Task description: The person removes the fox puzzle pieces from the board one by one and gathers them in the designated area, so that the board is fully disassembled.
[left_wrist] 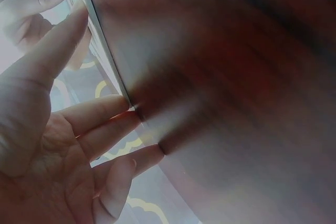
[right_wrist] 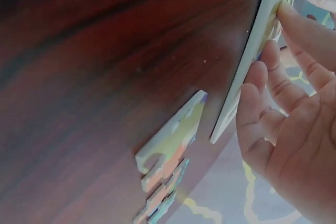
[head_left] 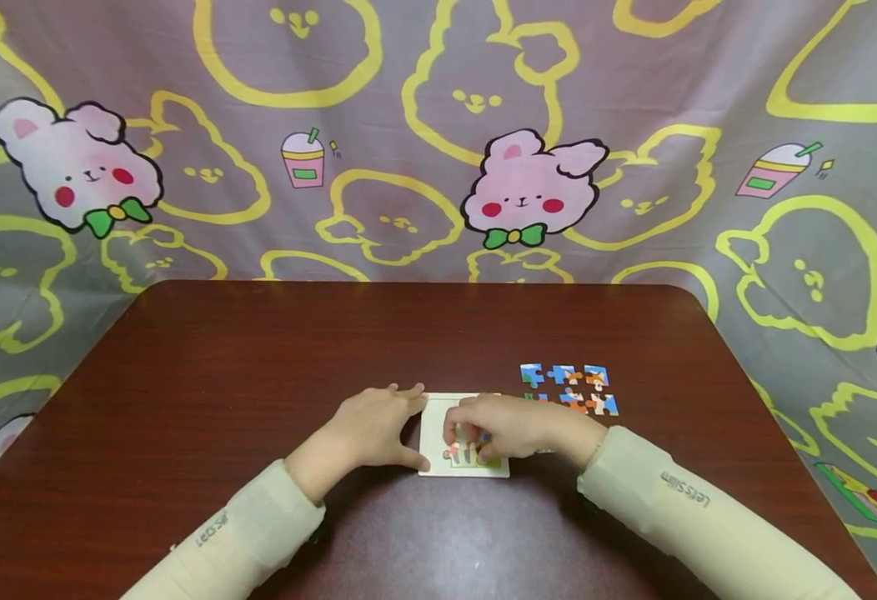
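A pale puzzle board (head_left: 431, 425) lies flat on the table with a printed, colourful section (head_left: 459, 455) showing at its lower part. My left hand (head_left: 378, 429) spans the board's left side, thumb at the near corner and fingers extended toward the far corner. In the left wrist view, the left thumb (left_wrist: 65, 35) rests at the board's edge. My right hand (head_left: 502, 425) is over the board, thumb on the printed area and the other fingers bent. The right wrist view shows the right thumb (right_wrist: 310, 35) touching the picture; I cannot tell whether a piece is pinched there.
Several loose jigsaw pieces (head_left: 596, 377) lie in rows on the table right of the board, some partly behind the right wrist. Closer in, a loose piece (right_wrist: 178, 129) appears in the right wrist view. The brown table (head_left: 258, 333) meets a patterned curtain (head_left: 378, 217) behind.
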A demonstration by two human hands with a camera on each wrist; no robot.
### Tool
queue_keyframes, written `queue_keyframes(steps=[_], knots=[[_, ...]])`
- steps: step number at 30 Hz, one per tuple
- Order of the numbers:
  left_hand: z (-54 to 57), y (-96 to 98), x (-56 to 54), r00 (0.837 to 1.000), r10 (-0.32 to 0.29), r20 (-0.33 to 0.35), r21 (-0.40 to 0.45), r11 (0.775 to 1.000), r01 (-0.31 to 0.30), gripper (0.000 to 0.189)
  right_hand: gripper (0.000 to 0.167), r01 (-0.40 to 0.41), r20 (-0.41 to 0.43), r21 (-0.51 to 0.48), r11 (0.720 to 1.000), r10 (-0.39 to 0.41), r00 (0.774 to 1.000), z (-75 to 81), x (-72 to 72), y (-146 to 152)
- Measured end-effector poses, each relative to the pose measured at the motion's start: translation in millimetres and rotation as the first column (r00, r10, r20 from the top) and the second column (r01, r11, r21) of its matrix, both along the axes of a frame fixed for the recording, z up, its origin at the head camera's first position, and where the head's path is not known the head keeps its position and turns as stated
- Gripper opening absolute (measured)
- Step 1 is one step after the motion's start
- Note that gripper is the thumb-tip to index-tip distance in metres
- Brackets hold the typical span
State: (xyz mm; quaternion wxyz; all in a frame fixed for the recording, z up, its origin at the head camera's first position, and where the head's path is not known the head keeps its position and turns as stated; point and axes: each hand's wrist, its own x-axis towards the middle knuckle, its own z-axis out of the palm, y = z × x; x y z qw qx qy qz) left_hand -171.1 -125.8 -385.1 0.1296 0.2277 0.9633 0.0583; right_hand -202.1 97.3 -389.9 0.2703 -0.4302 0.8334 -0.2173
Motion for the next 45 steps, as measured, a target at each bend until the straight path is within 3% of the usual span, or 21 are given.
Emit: queue_keyframes(steps=[12,22,29,37,45], knots=[[0.3,1.7,-0.1,1.000,-0.002,-0.003,-0.004,1.000,0.002,0.088,0.038,-0.002,0.039,-0.059,0.998,0.005,0.999,-3.0,0.6,2.5],[0.3,1.5,-0.5,1.000,-0.007,-0.013,-0.006,1.000,0.006,0.088,0.019,0.014,0.124,-0.153,0.988,0.005,0.992,2.7,1.3,5.5],[1.7,3.5,-0.7,1.000,0.005,-0.004,-0.048,0.999,-0.005,0.089,0.015,0.036,0.149,-0.192,0.981,-0.007,0.989,3.6,2.0,4.5],[3.2,7.3,0.6,1.000,0.031,0.006,-0.082,0.996,-0.030,0.089,0.018,0.078,0.131,-0.301,0.950,-0.040,0.991,3.8,3.1,7.5],[4.8,7.8,1.9,0.998,0.054,0.024,-0.082,0.995,-0.052,0.090,0.016,0.130,0.117,-0.306,0.943,-0.098,0.988,10.1,5.9,17.1]])
